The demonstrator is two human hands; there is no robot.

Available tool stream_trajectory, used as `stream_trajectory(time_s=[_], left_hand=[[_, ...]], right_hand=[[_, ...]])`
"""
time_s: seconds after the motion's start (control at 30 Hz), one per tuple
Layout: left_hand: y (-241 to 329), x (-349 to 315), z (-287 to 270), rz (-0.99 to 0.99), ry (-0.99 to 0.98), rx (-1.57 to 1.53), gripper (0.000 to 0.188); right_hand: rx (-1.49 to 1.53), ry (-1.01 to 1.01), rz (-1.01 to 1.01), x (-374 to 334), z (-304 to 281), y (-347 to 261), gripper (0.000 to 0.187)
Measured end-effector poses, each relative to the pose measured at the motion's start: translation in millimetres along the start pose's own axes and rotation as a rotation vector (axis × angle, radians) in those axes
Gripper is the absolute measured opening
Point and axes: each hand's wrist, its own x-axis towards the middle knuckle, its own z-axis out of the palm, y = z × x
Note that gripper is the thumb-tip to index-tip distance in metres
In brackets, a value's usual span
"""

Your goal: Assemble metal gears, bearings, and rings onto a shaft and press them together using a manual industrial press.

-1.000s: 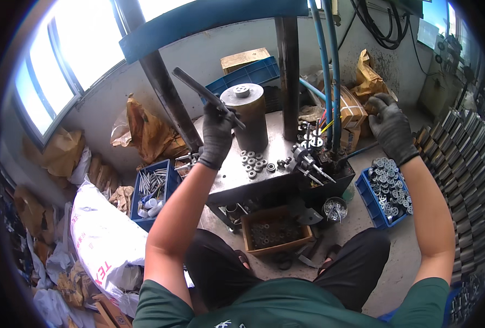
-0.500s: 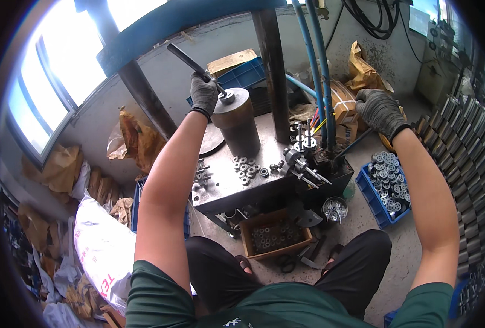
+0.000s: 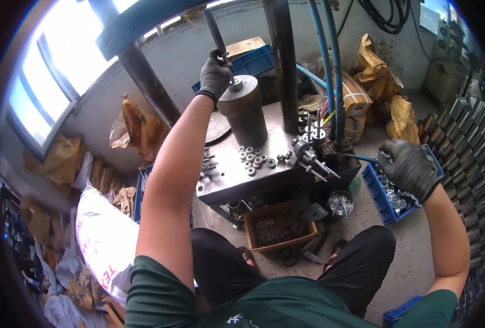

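Near 12 o'clock, rod [image 3: 214, 30] held in grip of left hand [image 3: 215, 76], foot judged set at ring [image 3: 236, 85] atop block [image 3: 243, 117]; loose rings [image 3: 257, 162], mid-counter [image 3: 223, 178], judged remaining. At 3 o'clock, lever [image 3: 361, 158] seemingly enclosed by right hand [image 3: 409, 168].

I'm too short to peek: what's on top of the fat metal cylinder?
A small round metal part sits on the cylinder. The left hand holds a dark rod over it. What's beneath that part, and the rod's gripped section, are hidden.
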Motion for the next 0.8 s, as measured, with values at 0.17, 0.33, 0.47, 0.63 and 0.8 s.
stream_trajectory(time_s=[0.17,0.33,0.47,0.63,0.8], left_hand=[[-1.1,-5.3,8.5,-0.063,0.022,-0.104,0.044],[-31.7,-5.1,35.3,-0.111,0.130,-0.330,0.027],[-29.1,-15.4,33.0,-0.155,0.055,-0.384,0.015],[-23.4,-20.6,22.7,-0.136,0.024,-0.379,0.016],[-17.7,-22.0,32.1,-0.141,0.042,-0.456,0.016]], right_hand=[[-0.063,-0.215,-0.139,-31.6,6.9,-0.3,0.034],[0.052,-0.296,-0.284,-24.4,4.3,-9.5,0.033],[0.034,-0.222,-0.200,-36.8,8.7,-15.4,0.033],[0.099,-0.175,-0.125,-78.3,40.2,-7.3,0.020],[0.098,-0.112,-0.031,-113.5,59.5,-14.3,0.010]])
